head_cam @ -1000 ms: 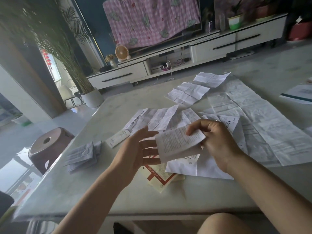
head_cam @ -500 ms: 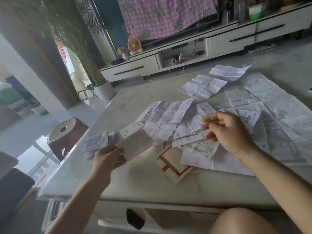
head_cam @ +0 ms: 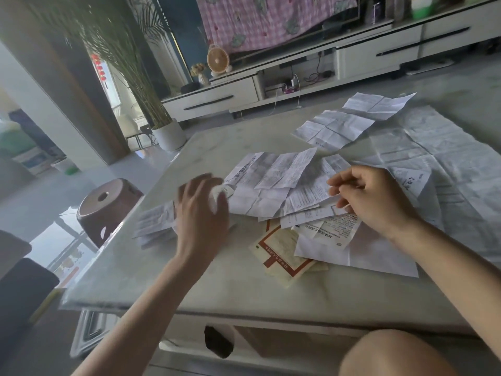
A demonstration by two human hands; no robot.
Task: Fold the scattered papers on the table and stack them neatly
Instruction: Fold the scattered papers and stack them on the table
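Folded stack at left edge of desk, long axis roughly left-right, right end angled farther away; grey-white, dense print, blurred. Left hand over stack's right end, fingers extended, slightly apart; motion blur, cannot tell whether holding paper. Right hand mid-desk, thumb and forefinger pinching edge of creased leaflet, long axis near-left to far-right. Loose papers alongside: white, crease-gridded, overlapping. Red-framed cream sheet nearest. Chinese print throughout, illegible.

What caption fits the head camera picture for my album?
Left hand hovers by the folded stack while the right hand pinches loose papers on the table.
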